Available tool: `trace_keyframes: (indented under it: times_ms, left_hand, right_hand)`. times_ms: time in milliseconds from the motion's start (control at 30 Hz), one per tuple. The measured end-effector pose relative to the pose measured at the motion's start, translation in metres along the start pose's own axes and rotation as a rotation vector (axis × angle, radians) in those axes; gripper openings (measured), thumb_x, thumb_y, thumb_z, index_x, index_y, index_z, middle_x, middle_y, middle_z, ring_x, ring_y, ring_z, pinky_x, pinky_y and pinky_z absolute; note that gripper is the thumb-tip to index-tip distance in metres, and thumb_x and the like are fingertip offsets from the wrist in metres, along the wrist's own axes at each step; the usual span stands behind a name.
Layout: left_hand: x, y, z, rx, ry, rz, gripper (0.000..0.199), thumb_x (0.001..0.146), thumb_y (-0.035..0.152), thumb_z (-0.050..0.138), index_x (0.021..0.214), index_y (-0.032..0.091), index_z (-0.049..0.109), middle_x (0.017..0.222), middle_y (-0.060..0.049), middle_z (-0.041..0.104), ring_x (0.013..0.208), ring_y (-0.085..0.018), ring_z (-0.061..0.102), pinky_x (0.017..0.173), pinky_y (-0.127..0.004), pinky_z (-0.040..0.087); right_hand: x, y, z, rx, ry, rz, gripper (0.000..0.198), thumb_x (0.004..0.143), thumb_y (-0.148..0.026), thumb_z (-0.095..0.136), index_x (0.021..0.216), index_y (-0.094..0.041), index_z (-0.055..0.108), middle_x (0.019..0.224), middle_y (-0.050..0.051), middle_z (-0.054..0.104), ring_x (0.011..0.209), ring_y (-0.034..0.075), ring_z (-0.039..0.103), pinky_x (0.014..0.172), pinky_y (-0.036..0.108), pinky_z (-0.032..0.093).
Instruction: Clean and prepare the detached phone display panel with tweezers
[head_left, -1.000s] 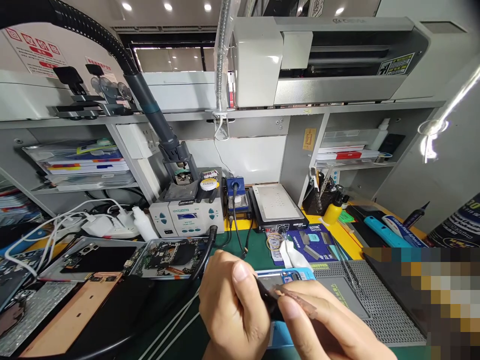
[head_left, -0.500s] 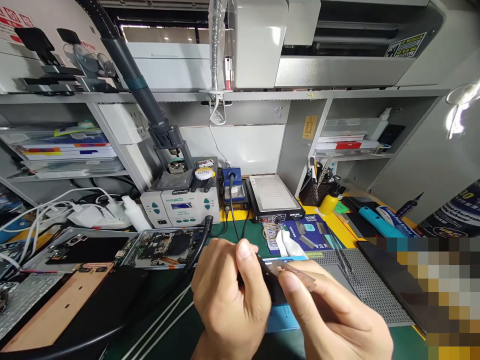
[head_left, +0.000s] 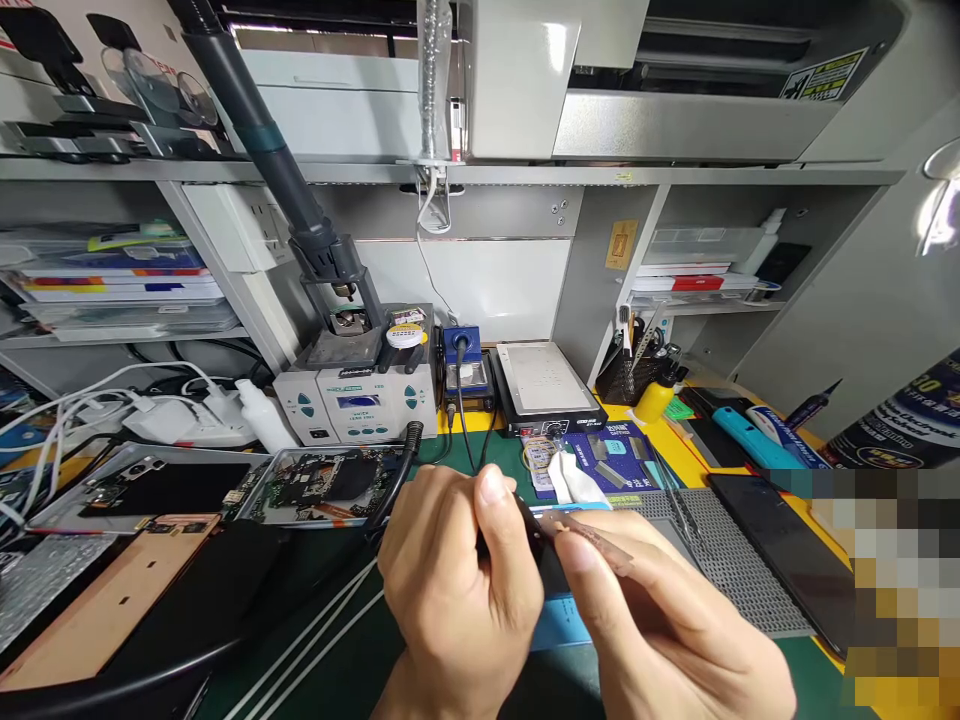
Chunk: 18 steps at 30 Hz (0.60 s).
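My left hand (head_left: 465, 590) is closed around a black thing with a straight dark edge (head_left: 529, 522); most of it is hidden by my fingers, so its kind cannot be told. My right hand (head_left: 667, 610) pinches a thin brownish-grey metal blade (head_left: 604, 545) between thumb and forefinger. The blade's left end meets or nearly meets the edge of the black thing. Below the hands lies a blue pad (head_left: 559, 625), partly covered by them.
Behind stand a grey rework station (head_left: 360, 395), a soldering station (head_left: 465, 370) and a flat heating plate (head_left: 547, 380). Tweezers (head_left: 679, 500) rest on a perforated grey mat (head_left: 739, 560). Opened device parts lie left, beside a thick black hose (head_left: 247, 640) and white cables (head_left: 315, 640).
The blade's left end has come a little closer to the black thing. Both hands keep their holds. The whole view has shifted slightly, with the background sitting higher.
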<state>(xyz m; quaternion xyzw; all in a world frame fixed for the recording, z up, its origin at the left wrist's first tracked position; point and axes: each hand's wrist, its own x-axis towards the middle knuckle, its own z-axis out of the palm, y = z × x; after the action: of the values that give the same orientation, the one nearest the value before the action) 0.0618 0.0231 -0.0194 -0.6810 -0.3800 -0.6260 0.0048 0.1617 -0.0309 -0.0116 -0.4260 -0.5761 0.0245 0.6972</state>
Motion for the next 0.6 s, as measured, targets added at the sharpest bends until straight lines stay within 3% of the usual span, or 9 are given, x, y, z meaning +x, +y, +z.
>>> trace_keyframes:
  times_ms: [433, 600]
  left_hand:
    - [0.0003, 0.0033, -0.0025, -0.006, -0.003, 0.008, 0.015, 0.089, 0.004, 0.057, 0.079, 0.014, 0.063, 0.065, -0.003, 0.060, 0.061, -0.015, 0.055, 0.060, -0.033, 0.041]
    - [0.0013, 0.0021, -0.0017, 0.026, -0.006, -0.013, 0.012, 0.092, 0.007, 0.055, 0.092, 0.015, 0.064, 0.071, -0.001, 0.062, 0.065, -0.013, 0.057, 0.063, -0.029, 0.045]
  right_hand:
    - [-0.0015, 0.0027, 0.0006, -0.012, -0.009, -0.097, 0.034, 0.077, 0.013, 0.066, 0.093, -0.016, 0.074, 0.084, 0.003, 0.075, 0.072, 0.015, 0.072, 0.064, 0.022, 0.060]
    - [-0.0030, 0.0048, 0.0008, -0.045, -0.001, -0.053, 0.032, 0.080, 0.008, 0.066, 0.092, -0.020, 0.074, 0.085, 0.001, 0.076, 0.072, 0.014, 0.072, 0.068, 0.021, 0.059]
